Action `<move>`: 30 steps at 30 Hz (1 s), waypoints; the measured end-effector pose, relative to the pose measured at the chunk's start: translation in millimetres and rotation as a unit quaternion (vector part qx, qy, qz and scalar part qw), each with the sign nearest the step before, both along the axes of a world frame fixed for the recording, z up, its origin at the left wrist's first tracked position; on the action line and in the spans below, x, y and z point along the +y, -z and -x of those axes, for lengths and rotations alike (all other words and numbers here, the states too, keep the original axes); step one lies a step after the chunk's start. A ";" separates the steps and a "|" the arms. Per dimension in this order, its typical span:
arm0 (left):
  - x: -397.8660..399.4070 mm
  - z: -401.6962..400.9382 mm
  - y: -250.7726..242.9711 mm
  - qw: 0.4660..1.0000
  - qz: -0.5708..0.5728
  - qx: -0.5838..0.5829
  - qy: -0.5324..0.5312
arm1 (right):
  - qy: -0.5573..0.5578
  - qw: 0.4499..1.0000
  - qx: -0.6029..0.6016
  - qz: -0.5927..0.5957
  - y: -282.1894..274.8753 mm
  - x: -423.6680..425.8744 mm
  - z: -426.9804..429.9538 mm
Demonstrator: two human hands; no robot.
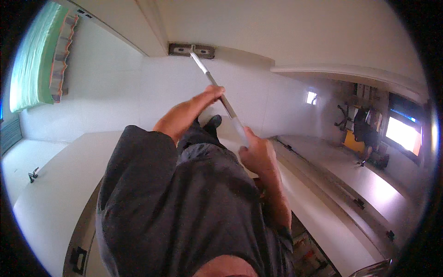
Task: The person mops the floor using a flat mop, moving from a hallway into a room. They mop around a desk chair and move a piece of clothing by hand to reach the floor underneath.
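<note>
A flat mop with a pale pole [228, 108] runs diagonally in front of my body. My left hand [215, 92] wraps around the pole partway down. Higher up, near its top end, my right hand [259, 152] grips the same pole. The mop's rectangular grey-brown head [204, 51] lies flat on the light floor [173, 90], close against the base of the white panel [221, 24] ahead. A dark shoe [215, 121] shows on the floor below the pole, just past my left forearm.
A bed with a green sheet [41, 55] stands at far left. Nearer is a white door [62, 162]; a dark handle [33, 175] shows beside it. On the right, a long pale panel [322, 152] with dark fittings borders a room with a chair [363, 126] and a bright window [403, 133].
</note>
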State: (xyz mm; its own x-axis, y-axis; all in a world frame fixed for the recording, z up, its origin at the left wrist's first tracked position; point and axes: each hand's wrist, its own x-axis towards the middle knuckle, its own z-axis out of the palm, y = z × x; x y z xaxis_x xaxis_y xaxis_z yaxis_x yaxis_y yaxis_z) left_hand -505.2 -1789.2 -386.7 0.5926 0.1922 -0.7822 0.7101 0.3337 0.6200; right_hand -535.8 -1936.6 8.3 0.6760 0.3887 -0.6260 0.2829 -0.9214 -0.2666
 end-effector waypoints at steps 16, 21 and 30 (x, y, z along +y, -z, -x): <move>-23.6 63.6 -151.4 0.915 0.311 0.128 0.221 | -0.029 0.984 0.082 0.156 -170.2 48.9 11.0; -28.9 62.2 -127.1 0.874 0.373 0.126 0.284 | 0.072 0.997 -0.008 0.035 -191.7 25.1 31.0; 27.6 28.6 -208.1 0.919 0.316 0.126 0.197 | 0.141 0.983 -0.115 0.005 -185.4 18.6 66.0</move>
